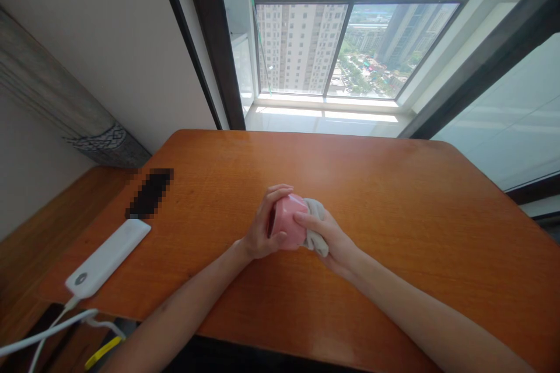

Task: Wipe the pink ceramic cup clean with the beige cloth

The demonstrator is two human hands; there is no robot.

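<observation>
Left grip (pixel 261 226), right grip (pixel 326 239), orange tabletop (pixel 394 186)

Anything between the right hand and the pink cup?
Partly: a grey cloth is bunched against the right side of the cup, beneath the right hand. Its fingers lie directly on the cup, with no cloth visible there.
</observation>
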